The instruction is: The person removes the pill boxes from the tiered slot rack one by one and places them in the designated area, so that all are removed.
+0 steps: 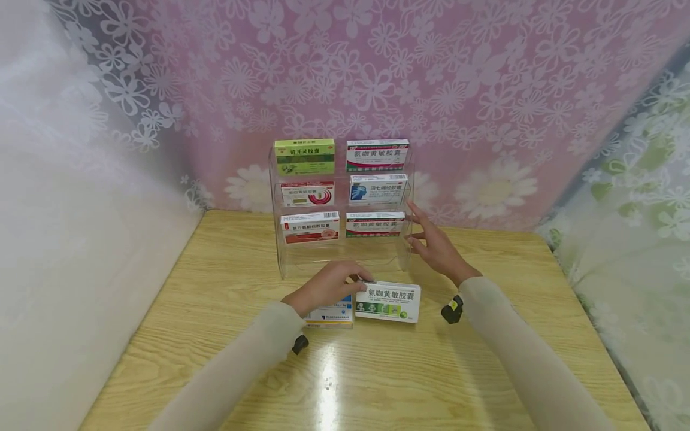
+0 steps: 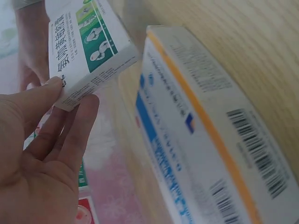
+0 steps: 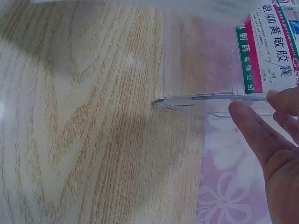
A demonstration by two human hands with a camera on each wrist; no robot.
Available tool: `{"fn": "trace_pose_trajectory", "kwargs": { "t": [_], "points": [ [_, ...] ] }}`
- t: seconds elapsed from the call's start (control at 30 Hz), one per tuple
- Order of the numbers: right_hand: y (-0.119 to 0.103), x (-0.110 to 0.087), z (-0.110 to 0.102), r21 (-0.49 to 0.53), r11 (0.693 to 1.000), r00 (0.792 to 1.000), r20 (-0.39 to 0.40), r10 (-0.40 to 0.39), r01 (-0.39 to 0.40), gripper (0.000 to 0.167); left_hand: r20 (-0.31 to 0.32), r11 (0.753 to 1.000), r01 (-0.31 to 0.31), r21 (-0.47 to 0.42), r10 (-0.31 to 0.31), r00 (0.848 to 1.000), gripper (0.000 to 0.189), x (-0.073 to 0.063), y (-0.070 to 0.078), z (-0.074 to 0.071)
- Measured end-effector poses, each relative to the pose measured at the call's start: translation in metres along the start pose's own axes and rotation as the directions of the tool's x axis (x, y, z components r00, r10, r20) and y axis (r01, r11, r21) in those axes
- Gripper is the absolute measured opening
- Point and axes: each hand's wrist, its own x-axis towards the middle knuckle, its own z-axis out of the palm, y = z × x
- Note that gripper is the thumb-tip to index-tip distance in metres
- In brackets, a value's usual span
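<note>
My left hand [image 1: 330, 284] pinches the left end of a white-and-green medicine box [image 1: 389, 304], thumb on its face and fingers behind. The box is tilted, its printed front facing up toward me. Under that hand lies a blue-and-white medicine box [image 1: 330, 317] with an orange stripe, partly covered by the hand in the head view; the left wrist view shows its barcoded end [image 2: 252, 144]. At the clear display rack [image 1: 318, 252], my right hand [image 1: 439, 248] holds the right side panel [image 3: 215, 97] between thumb and fingers.
The rack stands upright at the back of the wooden table [image 1: 242, 371], carrying medicine boxes in two columns, among them a green box [image 1: 304, 158] at top left and a red-and-white box [image 1: 309, 228] at bottom left. A floral curtain [image 1: 345, 78] hangs close behind.
</note>
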Motion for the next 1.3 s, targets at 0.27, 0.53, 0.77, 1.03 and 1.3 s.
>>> {"fn": "trace_pose_trajectory", "kwargs": {
  "t": [0.27, 0.53, 0.77, 1.03, 1.3],
  "points": [
    [0.000, 0.000, 0.001, 0.003, 1.000, 1.000, 0.010, -0.012, 0.012, 0.096, 0.039, 0.991, 0.112, -0.069, -0.110, 0.993, 0.022, 0.002, -0.018, 0.013],
    [-0.002, 0.001, 0.000, 0.016, 1.000, 1.000, 0.021, -0.022, 0.021, 0.094, 0.028, 0.994, 0.113, -0.011, -0.112, 0.993, 0.020, 0.000, -0.025, 0.017],
    [-0.003, 0.002, -0.001, 0.012, 1.000, 1.000, 0.014, -0.020, 0.019, 0.095, 0.047, 0.996, 0.086, 0.017, -0.087, 0.995, 0.023, 0.000, -0.031, 0.021],
    [0.000, 0.001, 0.001, 0.018, 1.000, 1.000, 0.008, -0.008, 0.008, 0.095, -0.015, 0.995, 0.097, 0.024, -0.096, 0.995, 0.028, -0.001, -0.039, 0.016],
    [0.000, 0.000, 0.001, 0.006, 1.000, 1.000, 0.004, -0.009, 0.009, 0.095, -0.261, 0.974, 0.028, 0.223, 0.032, 0.965, 0.026, -0.007, -0.019, -0.058]
  ]
}}
